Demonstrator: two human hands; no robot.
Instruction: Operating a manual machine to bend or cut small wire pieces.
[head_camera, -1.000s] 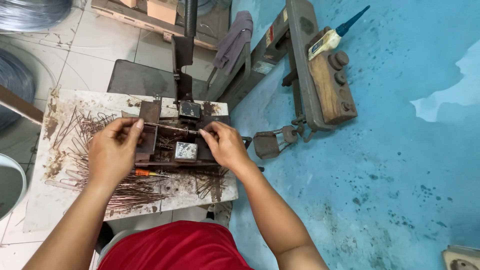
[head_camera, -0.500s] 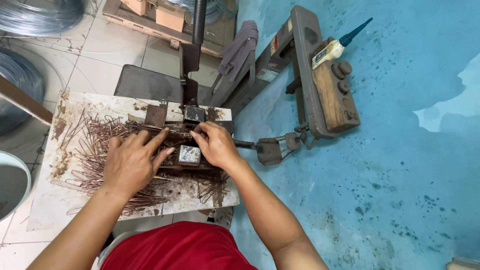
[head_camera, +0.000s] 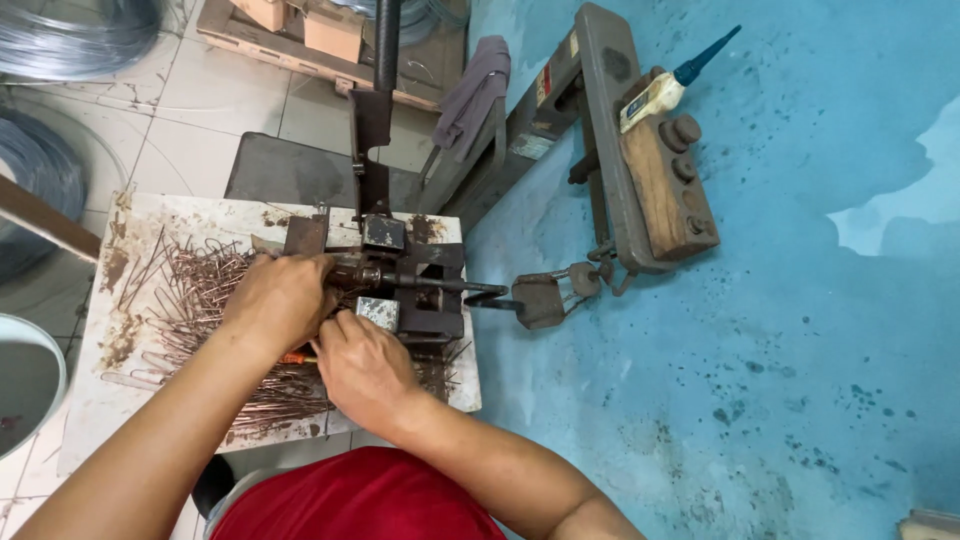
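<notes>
A rusty metal bending jig (head_camera: 405, 280) is bolted on a stained white board (head_camera: 140, 390). My left hand (head_camera: 280, 300) rests closed against the jig's left side, over the pile of bent rusty wire pieces (head_camera: 190, 300). My right hand (head_camera: 365, 365) lies just below it at the jig's front edge, fingers curled down among the wires near an orange-handled tool (head_camera: 297, 357). What each hand grips is hidden by the fingers. A dark lever (head_camera: 378, 100) rises from the jig's back.
A grey metal frame with a wooden block (head_camera: 665, 190) and an oil bottle (head_camera: 665, 90) stands right on the blue floor. Wire coils (head_camera: 60, 30) lie top left. A pale bucket rim (head_camera: 45, 370) sits at far left. Cardboard boxes (head_camera: 330, 30) are behind.
Both hands have shifted left and down: the right hand left the jig's right side for its front edge, and the left hand closed in against the jig's left side.
</notes>
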